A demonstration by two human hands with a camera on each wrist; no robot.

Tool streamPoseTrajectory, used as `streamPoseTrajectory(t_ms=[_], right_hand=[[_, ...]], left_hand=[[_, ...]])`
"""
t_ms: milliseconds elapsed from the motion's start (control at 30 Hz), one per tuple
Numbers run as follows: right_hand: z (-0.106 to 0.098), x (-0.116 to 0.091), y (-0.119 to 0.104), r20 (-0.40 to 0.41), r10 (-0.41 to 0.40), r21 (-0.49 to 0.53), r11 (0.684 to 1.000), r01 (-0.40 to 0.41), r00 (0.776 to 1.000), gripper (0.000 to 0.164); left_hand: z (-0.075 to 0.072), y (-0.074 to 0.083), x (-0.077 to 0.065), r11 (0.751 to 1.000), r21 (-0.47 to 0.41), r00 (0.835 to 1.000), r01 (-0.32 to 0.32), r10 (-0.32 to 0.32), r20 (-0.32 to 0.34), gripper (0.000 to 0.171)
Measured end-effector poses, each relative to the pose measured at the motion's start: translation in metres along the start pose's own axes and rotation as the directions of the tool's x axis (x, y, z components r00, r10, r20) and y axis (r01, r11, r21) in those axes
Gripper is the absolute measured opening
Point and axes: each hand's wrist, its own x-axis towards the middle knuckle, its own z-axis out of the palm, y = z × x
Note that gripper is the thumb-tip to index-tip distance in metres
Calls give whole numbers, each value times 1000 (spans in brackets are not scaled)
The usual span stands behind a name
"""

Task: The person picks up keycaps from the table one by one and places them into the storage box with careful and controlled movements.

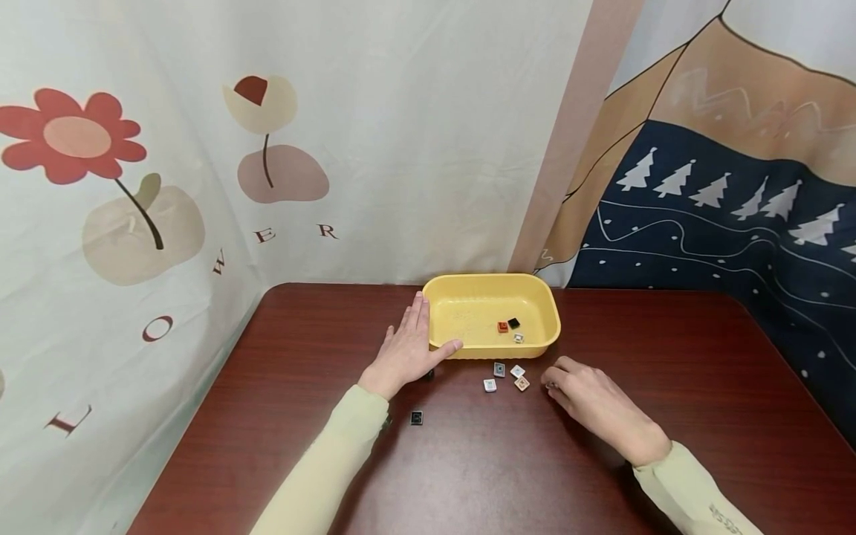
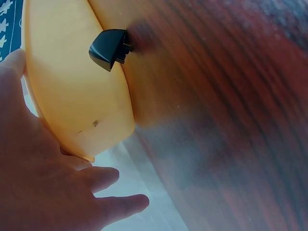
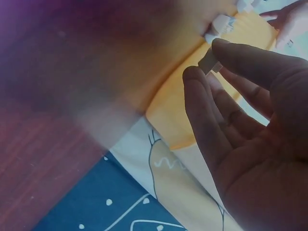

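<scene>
Yellow tray (image 1: 461, 316) at tabletop's (image 1: 488, 475) far edge, long axis left-right. Left hand (image 1: 406, 351): fingers extended, touching its left end. Right hand (image 1: 595, 401): fingers pinch small keycap (image 3: 207, 61), near-right of tray; keycap's pointing direction unclear.

We read 5 dark-red serif capitals (image 1: 219, 261), "L O W E R", printed on the white fabric curtain (image 1: 414, 148). We cannot read the marks on the pale-green right sleeve (image 1: 682, 475) or small square keycaps (image 1: 499, 370).
</scene>
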Motion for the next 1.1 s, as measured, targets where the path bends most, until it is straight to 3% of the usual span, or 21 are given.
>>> streamPoseTrajectory(t_ms=[767,1100], right_hand=[[-17,32,-9,-180,-11,-3,1000,11,984,20],[-18,50,-12,-216,-3,33,999,10,976,17]], left_hand=[[-3,2,-2,1000,7,1000,7,-7,13,112],[-2,2,-1,1000,11,1000,3,-3,6,112]])
